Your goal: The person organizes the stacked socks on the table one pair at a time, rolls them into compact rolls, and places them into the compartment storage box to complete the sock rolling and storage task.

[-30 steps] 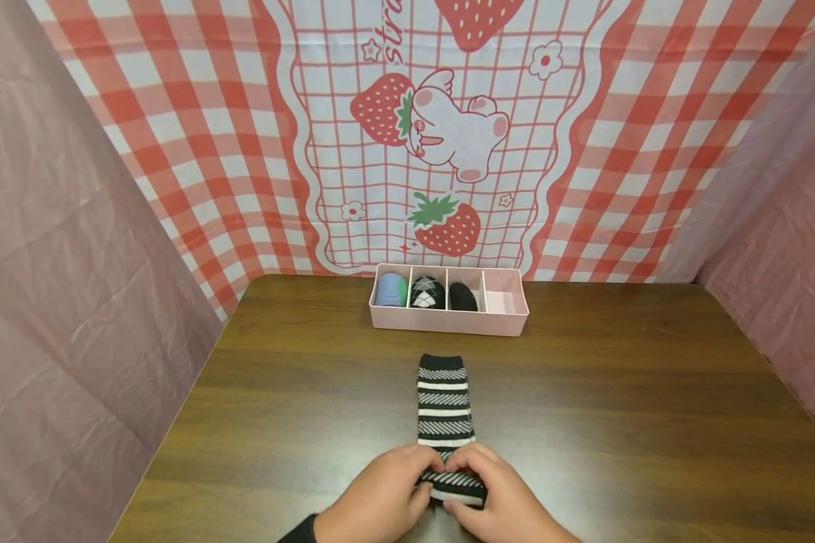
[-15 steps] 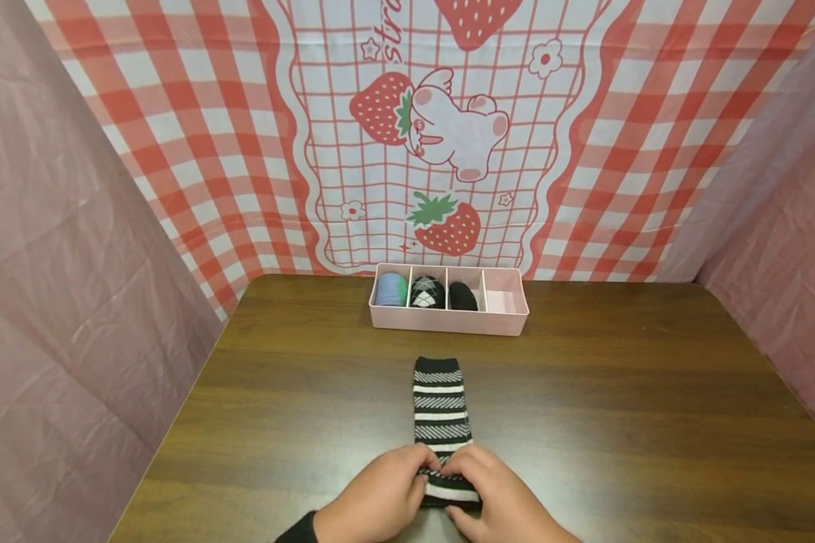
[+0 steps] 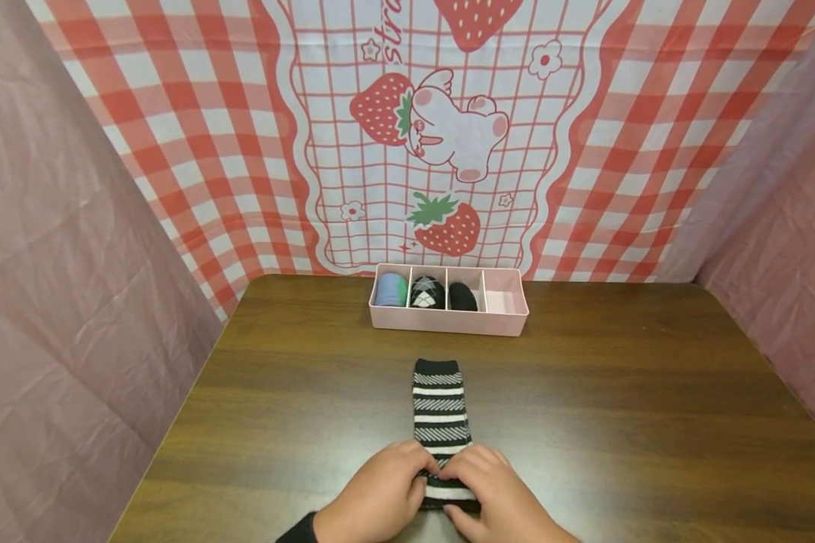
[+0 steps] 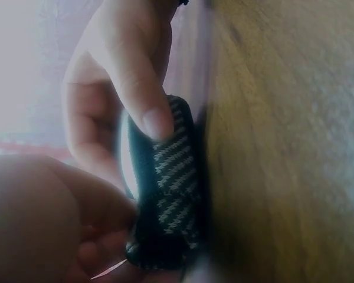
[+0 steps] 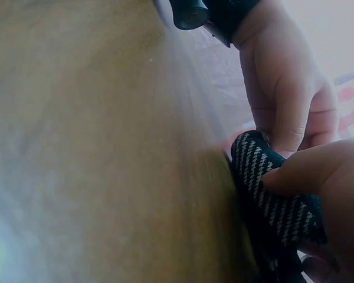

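Observation:
A black sock with white stripes and grey hatched bands (image 3: 440, 407) lies lengthwise on the table, its black cuff toward the box. Its near end is folded into a thick, rounded bundle (image 4: 176, 171). My left hand (image 3: 380, 486) grips this bundle from the left, fingers curled over the top and thumb on the near side. From the right, my right hand (image 3: 499, 490) holds it the same way, fingertips close to those of the left. In the right wrist view the right thumb presses on the hatched side of the sock (image 5: 259, 168).
A pink divided box (image 3: 448, 320) stands at the table's far edge. Blue-and-green rolled socks (image 3: 391, 289), argyle ones (image 3: 427, 292) and a black one (image 3: 462, 297) sit in its compartments; the rightmost holds nothing. Behind hangs a strawberry-patterned cloth (image 3: 244, 151).
The sock has shifted slightly toward me and to the left, its cuff now a little nearer. Both hands keep their grip on the bundle, with only small finger movements.

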Demonstrator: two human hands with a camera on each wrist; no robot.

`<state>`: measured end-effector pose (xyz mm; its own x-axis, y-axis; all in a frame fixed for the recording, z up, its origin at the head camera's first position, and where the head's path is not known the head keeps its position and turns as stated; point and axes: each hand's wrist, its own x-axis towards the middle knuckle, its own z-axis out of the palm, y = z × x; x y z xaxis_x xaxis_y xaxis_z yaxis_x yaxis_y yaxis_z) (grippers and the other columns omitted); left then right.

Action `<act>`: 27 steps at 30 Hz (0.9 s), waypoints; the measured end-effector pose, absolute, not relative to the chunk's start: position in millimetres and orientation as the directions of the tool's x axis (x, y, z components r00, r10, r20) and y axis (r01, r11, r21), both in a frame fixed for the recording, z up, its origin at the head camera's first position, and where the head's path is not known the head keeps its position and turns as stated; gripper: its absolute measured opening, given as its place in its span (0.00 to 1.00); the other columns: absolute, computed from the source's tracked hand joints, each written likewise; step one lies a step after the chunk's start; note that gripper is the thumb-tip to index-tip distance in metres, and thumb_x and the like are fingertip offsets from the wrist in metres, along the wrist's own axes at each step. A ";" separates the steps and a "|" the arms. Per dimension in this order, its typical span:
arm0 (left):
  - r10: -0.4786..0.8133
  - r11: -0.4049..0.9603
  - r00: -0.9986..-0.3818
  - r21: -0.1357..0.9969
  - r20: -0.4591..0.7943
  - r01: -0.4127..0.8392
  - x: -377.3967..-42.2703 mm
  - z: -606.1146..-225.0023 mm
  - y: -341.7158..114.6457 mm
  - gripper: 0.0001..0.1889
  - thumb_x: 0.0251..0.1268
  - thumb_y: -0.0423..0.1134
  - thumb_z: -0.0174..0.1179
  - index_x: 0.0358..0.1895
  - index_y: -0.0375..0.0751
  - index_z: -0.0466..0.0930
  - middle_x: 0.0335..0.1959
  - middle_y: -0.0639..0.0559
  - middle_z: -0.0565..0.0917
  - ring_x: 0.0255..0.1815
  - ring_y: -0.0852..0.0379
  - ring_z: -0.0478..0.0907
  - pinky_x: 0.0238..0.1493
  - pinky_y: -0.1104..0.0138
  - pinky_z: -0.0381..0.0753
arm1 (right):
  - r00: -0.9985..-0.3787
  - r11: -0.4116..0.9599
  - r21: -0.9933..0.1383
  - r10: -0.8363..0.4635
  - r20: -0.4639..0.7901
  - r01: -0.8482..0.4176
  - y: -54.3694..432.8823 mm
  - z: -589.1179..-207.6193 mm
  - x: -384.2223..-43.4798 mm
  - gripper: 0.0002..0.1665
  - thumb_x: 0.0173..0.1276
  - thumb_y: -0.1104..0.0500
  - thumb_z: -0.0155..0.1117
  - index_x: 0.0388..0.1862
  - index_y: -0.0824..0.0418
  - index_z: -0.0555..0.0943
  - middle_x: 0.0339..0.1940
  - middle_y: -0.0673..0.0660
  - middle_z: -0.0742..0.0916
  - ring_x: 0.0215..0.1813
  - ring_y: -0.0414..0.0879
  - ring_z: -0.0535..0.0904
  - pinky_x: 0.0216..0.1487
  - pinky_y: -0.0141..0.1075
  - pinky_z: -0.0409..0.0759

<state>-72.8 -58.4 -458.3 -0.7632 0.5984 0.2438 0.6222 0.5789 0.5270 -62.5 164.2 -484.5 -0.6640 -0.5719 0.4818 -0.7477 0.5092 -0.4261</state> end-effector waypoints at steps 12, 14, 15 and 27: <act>0.598 0.588 -0.783 0.569 0.173 0.575 -73.2 -450.6 -59.8 0.08 0.64 0.32 0.65 0.42 0.50 0.85 0.41 0.64 0.80 0.44 0.67 0.76 0.47 0.70 0.79 | -0.752 0.542 -0.524 -0.518 0.408 -0.657 164.2 -482.0 -59.1 0.20 0.60 0.59 0.78 0.50 0.47 0.82 0.47 0.36 0.83 0.49 0.36 0.79 0.52 0.44 0.78; 0.601 0.586 -0.779 0.566 0.177 0.580 -72.5 -449.3 -59.7 0.07 0.65 0.33 0.65 0.43 0.50 0.85 0.41 0.64 0.80 0.44 0.67 0.76 0.47 0.69 0.79 | -0.787 0.553 -0.563 -0.488 0.378 -0.614 164.1 -482.0 -57.9 0.19 0.62 0.58 0.78 0.50 0.45 0.81 0.46 0.34 0.83 0.48 0.35 0.79 0.52 0.43 0.78; 0.603 0.586 -0.779 0.568 0.171 0.579 -72.0 -448.8 -59.5 0.07 0.66 0.34 0.65 0.43 0.50 0.85 0.42 0.64 0.80 0.45 0.67 0.76 0.47 0.69 0.79 | -0.798 0.556 -0.577 -0.475 0.371 -0.599 163.9 -482.0 -57.3 0.19 0.63 0.57 0.77 0.49 0.44 0.81 0.46 0.34 0.82 0.48 0.35 0.78 0.52 0.43 0.77; 0.669 0.552 -0.704 0.477 0.236 0.684 -69.6 -449.6 -59.3 0.11 0.62 0.37 0.71 0.46 0.49 0.83 0.43 0.64 0.80 0.46 0.67 0.76 0.48 0.72 0.77 | -0.884 0.460 -0.806 -0.440 0.156 -0.372 164.7 -477.0 -55.7 0.10 0.73 0.53 0.70 0.48 0.41 0.79 0.45 0.38 0.84 0.47 0.37 0.79 0.49 0.38 0.79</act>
